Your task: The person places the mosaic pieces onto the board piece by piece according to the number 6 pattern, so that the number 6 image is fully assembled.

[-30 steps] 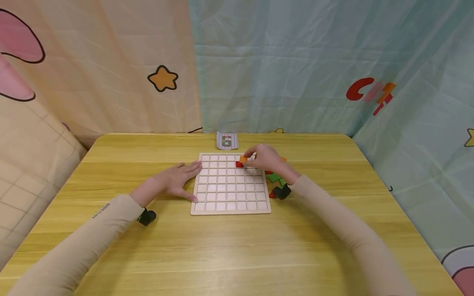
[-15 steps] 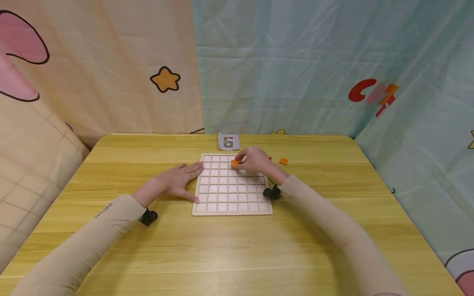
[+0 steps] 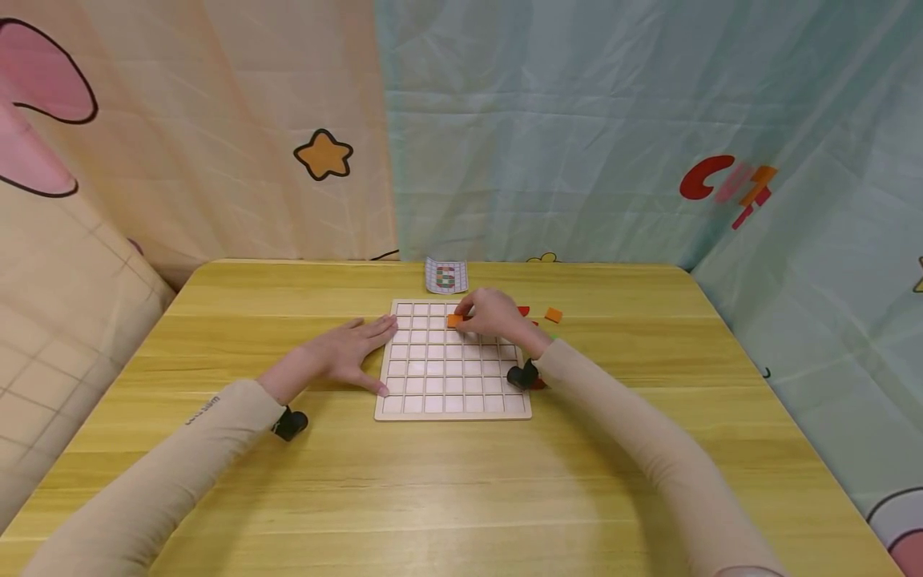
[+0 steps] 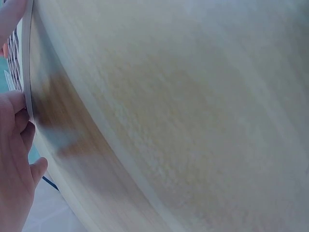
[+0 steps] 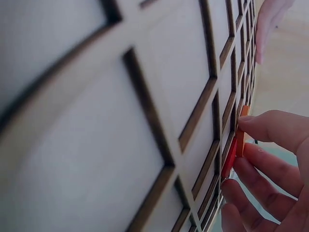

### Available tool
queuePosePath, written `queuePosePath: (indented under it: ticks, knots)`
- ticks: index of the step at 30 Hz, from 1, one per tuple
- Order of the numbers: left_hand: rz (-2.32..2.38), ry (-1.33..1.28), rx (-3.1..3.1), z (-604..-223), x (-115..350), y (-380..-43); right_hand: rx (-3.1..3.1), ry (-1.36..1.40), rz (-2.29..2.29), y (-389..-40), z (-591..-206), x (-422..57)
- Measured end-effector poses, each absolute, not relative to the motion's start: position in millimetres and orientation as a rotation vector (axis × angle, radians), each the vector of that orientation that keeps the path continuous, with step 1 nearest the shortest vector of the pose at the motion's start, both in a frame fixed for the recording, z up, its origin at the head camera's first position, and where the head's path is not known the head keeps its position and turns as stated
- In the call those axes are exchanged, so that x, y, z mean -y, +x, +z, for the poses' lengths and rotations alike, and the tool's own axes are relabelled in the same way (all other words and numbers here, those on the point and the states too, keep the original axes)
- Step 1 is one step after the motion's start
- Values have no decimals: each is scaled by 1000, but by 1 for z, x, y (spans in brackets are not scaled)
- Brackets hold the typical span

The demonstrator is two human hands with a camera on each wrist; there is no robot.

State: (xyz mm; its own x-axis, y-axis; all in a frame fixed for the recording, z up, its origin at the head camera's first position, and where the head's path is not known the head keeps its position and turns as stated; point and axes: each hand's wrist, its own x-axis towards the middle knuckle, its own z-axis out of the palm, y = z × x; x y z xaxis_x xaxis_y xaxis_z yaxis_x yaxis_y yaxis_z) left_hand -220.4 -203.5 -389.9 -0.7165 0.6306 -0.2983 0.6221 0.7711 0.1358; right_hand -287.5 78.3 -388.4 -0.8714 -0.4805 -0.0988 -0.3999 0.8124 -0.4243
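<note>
A square wooden grid board point(image 3: 444, 367) with pale cells lies on the table. My left hand point(image 3: 344, 353) is spread along its left edge, thumb and fingertips touching the rim. Over the upper middle of the board, my right hand point(image 3: 492, 312) pinches an orange square tile point(image 3: 454, 320) between thumb and fingers. In the right wrist view, that orange tile point(image 5: 243, 135) stands close over the grid, beside a red tile point(image 5: 230, 158) lying in a cell. From above, the right hand hides most of the red tile. Fingers of the left hand point(image 4: 14, 159) show at the board's edge in the left wrist view.
A small card point(image 3: 446, 276) with a coloured grid pattern lies behind the board. Another orange tile point(image 3: 553, 315) and a red tile point(image 3: 523, 310) lie to the right, with more tiles partly hidden beneath the right forearm. A curtain hangs behind the wooden table point(image 3: 461, 497).
My right hand has moved left across the board with the orange tile and lowered it beside the red one. The left hand has stayed on the board's edge.
</note>
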Motion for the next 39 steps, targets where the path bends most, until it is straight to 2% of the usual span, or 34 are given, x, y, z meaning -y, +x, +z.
queuePosePath:
  ticks: [25,39]
  knots:
    - [21,973,-2643,-389,203,-221,-2778,-666,-596,-288,-389,-78]
    - [41,971,-2631,-389,203,-221,-2820,-644,-711,-286,-381,-102]
